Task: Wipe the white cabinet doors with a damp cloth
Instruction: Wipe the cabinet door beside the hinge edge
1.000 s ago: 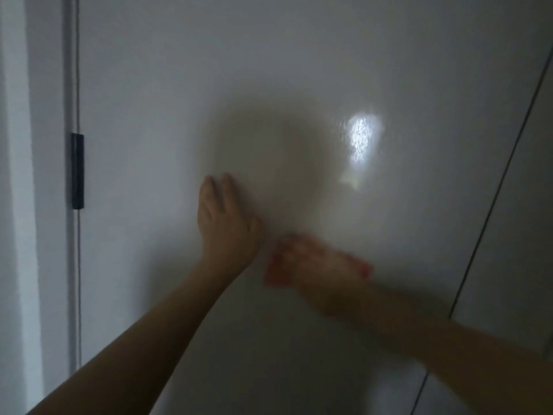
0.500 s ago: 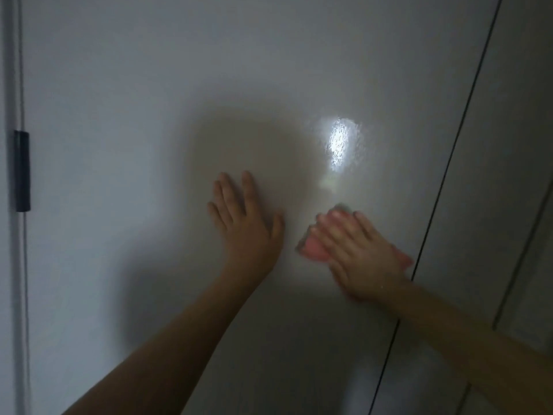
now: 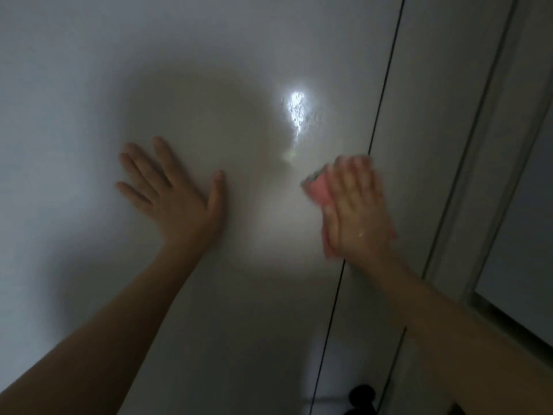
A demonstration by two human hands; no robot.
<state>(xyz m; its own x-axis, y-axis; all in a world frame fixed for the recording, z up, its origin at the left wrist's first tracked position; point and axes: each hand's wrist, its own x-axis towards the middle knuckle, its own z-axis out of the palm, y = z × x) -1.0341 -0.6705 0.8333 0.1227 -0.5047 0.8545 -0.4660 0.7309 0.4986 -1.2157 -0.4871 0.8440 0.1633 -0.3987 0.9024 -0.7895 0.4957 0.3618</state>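
The left hand (image 3: 176,196) lies flat on the white cabinet door (image 3: 89,85), fingers straight and fanned toward 11 o'clock, thumb pointing to 12; it grasps nothing and only presses the panel. The right hand (image 3: 357,211) sits at 3 o'clock from it, well apart, with fingers extended upward and laid over a pink cloth (image 3: 318,190), pinning it against the door. Its outline is motion-blurred, so I cannot tell whether the thumb hooks round the cloth's edge. The cloth is soft and folded, a rumpled pad peeking out at 10 o'clock of the right hand and again as a strip along the hand's lower left side; its upper corner looks paler and fuzzy.

The door is a smooth, glossy flat sheet; a bright wet-looking glare patch (image 3: 294,112) with a rippled, beaded texture shines at 12 o'clock above the gap between the hands. A thin dark seam (image 3: 384,85) runs straight from 12 toward 6 just right of the cloth, passing behind the right hand, dividing this door from the neighbouring panel (image 3: 443,85)
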